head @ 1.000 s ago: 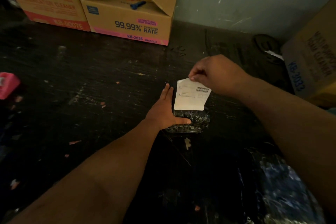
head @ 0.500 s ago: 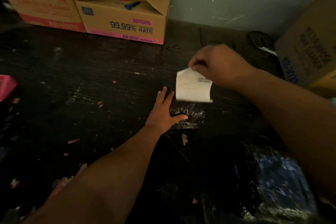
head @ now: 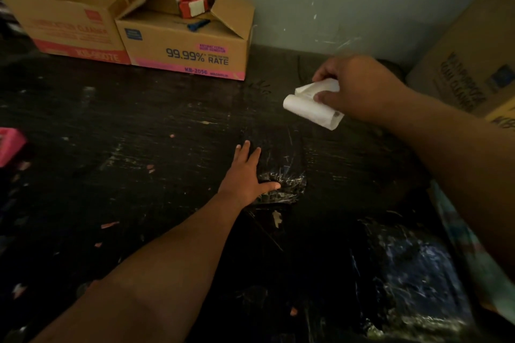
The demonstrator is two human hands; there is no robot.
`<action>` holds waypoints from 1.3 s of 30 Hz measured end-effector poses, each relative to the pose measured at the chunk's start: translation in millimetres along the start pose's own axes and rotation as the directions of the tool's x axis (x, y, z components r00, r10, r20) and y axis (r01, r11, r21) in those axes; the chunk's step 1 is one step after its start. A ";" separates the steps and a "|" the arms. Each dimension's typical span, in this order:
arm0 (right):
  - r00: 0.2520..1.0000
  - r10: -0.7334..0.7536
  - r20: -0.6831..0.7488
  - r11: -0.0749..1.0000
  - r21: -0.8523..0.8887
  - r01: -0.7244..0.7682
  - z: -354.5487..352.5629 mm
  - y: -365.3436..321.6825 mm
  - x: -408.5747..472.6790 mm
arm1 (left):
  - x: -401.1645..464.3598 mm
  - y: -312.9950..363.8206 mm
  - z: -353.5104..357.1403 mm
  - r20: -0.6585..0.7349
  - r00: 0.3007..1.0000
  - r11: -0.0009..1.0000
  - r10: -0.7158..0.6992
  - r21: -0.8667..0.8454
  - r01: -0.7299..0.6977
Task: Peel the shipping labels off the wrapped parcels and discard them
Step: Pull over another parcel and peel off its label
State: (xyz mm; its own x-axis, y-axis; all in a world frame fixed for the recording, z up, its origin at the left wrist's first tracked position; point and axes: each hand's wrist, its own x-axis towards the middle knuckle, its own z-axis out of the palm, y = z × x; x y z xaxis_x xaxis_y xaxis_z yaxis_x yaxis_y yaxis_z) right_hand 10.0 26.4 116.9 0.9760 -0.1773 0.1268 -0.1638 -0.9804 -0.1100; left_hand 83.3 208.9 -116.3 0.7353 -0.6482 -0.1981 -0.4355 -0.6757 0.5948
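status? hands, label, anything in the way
Left hand flat on the parcel, pinning it. Right hand holds the label, curled, clear of the parcel. Nothing in the way.

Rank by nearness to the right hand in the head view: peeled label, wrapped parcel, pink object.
1. Peeled label: pinched in the right hand itself.
2. Wrapped parcel: below it, under the left hand.
3. Pink object: far left edge.
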 end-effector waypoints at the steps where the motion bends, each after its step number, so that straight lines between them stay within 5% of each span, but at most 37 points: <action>1: 1.000 0.026 -0.018 1.000 0.011 -0.026 2.7 3.9 -2.3 | -0.9 0.7 1.0 0.004 1.000 1.000 -0.005 0.003 0.005; 5: 0.991 0.126 -0.048 0.992 0.005 -0.126 11.0 19.0 -13.6 | -2.3 2.3 2.0 0.006 1.000 1.000 -0.017 0.015 0.017; 10: 0.980 0.169 0.108 0.985 -0.043 -0.165 1.1 53.0 -50.2 | -5.0 16.8 0.3 0.008 0.998 0.997 -0.063 -0.033 0.063; 15: 0.937 0.323 0.134 0.946 -0.032 -0.322 -23.8 117.9 -106.7 | -8.0 55.1 4.4 -0.053 0.998 0.991 -0.034 0.124 0.041; 20: 0.864 0.495 0.089 0.867 -0.107 -0.486 -58.7 197.3 -173.7 | -10.1 150.6 40.6 -0.095 0.982 0.978 0.166 0.142 -0.151; 26: 0.860 0.510 -0.032 0.843 -0.181 -0.507 -106.5 283.2 -272.8 | -28.9 298.8 122.7 0.003 0.932 0.927 0.363 0.096 -0.362; 35: 0.770 0.638 -0.001 0.731 -0.314 -0.606 -130.5 395.3 -388.2 | -42.7 438.8 237.5 -0.025 0.885 0.884 0.464 0.064 -0.462; 39: 0.735 0.676 -0.055 0.679 -0.341 -0.651 -125.3 426.3 -406.6 | -39.8 470.1 256.9 -0.028 0.915 0.915 0.402 0.052 -0.400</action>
State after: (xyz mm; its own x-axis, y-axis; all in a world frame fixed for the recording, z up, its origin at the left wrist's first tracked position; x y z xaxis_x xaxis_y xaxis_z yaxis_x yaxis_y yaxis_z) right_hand -474.7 -330.3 141.9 0.5982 -0.7979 0.0734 -0.7950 -0.5796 0.1787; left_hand -284.1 -173.2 -29.0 0.5123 -0.8551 0.0796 -0.7198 -0.3770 0.5828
